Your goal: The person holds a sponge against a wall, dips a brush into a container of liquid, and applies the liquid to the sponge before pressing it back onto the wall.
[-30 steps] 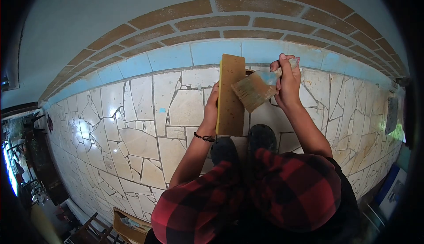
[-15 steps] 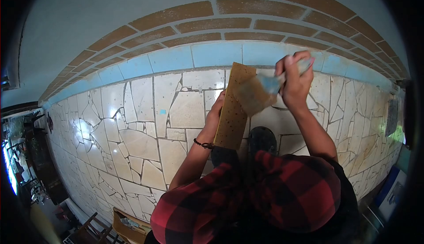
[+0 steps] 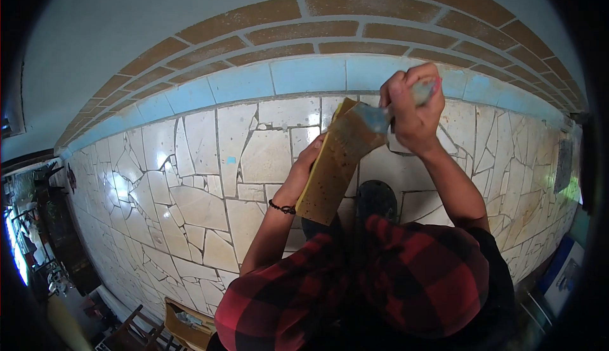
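Observation:
My left hand grips a long rectangular sponge by its left side, with a beaded bracelet on the wrist. The sponge has a brown, dark-pitted face and a yellow edge, and it slants over my knees. A wide paintbrush with a blue-stained ferrule is clasped in my right hand. Its brown bristles press against the upper part of the sponge's face. The fingers of my left hand behind the sponge are hidden.
Ahead stands a pale wall with painted brown brick shapes above light-blue skirting tiles. Irregular stone tiles cover the floor. A wooden box lies at lower left, and a dark shoe shows below my hands.
The brush has moved up and left across the sponge, bristles now flatter on its top part. The sponge has tilted more, its lower end shifting left, showing more yellow edge.

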A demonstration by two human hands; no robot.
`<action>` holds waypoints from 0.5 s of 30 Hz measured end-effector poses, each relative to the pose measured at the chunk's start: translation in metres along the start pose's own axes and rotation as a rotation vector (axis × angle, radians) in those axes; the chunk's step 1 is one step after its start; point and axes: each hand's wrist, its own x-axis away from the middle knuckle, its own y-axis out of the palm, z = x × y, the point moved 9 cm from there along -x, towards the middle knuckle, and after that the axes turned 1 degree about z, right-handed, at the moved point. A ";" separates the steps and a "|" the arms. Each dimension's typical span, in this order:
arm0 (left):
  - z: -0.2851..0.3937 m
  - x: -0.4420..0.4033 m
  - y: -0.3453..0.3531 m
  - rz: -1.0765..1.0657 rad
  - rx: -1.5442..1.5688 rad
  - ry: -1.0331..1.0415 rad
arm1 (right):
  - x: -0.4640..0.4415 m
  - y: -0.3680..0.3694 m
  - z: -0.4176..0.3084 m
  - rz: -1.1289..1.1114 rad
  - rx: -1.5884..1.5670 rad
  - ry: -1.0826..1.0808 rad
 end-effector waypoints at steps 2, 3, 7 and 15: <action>0.003 0.003 -0.006 0.021 -0.130 0.005 | -0.013 -0.019 0.015 0.064 0.085 0.020; 0.006 0.004 -0.009 0.029 -0.197 0.008 | -0.023 -0.028 0.017 0.097 0.144 0.007; 0.017 0.007 -0.013 0.020 -0.244 0.027 | -0.038 -0.033 0.000 0.104 0.136 -0.098; 0.021 0.010 -0.011 0.036 -0.289 0.030 | -0.028 -0.031 0.020 0.102 0.182 0.003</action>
